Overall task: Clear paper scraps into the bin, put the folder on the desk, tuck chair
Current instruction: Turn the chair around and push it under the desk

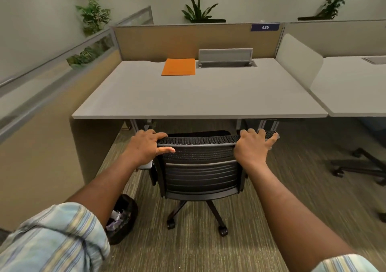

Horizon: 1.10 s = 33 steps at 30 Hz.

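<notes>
A black mesh office chair (200, 167) stands in front of the grey desk (188, 96), its seat partly under the desk's front edge. My left hand (146, 144) grips the left end of the backrest's top rim. My right hand (253, 144) grips the right end of the same rim. An orange folder (178, 66) lies flat at the back of the desk. A black bin (123, 219) holding crumpled paper scraps (116, 219) sits on the carpet to the left, partly hidden by my left arm.
A tan partition (188, 42) backs the desk, with an open grey cable hatch (226, 59) beside the folder. A side panel (41, 157) walls off the left. A second desk (353, 88) and another chair's wheeled base (359, 167) stand to the right.
</notes>
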### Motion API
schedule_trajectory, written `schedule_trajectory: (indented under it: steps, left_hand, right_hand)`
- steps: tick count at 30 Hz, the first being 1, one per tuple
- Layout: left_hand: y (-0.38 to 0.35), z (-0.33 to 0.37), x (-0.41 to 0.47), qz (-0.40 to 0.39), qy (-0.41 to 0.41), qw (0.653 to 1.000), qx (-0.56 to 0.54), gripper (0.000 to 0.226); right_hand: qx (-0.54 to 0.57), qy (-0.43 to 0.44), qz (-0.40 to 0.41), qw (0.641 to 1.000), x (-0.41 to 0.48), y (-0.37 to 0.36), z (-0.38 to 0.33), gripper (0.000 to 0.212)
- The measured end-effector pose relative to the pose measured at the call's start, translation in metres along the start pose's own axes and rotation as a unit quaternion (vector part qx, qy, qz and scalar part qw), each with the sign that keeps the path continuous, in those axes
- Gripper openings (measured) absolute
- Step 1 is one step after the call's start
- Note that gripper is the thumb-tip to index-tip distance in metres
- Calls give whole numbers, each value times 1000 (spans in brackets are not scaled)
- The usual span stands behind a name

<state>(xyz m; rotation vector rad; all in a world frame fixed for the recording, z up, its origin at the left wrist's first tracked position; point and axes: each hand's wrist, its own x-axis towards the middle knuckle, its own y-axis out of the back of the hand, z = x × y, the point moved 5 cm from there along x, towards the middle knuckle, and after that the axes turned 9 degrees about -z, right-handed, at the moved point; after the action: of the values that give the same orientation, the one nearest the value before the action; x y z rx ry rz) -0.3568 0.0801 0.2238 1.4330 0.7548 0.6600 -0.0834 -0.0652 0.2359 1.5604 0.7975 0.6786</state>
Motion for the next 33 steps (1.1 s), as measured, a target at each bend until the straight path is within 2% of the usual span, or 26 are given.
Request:
schedule_trajectory:
  steps: [14,20,26,33]
  left_hand:
    - [21,-44,98,21,-68,988,-139,69]
    - [12,-71,131,23,-29,994,-108,82]
    - [14,-82,164,-1,-27,994,-104,78]
    - [23,-86,184,12,-54,992,-112,73]
  right_hand:
    - [-35,11,8,999,100,-5,-40,22]
    - [-40,65,-25,997,136,-5,-55,26]
    - [-31,86,-35,995,164,-2,-61,29]
    - [-34,74,-36,996,183,0,-71,28]
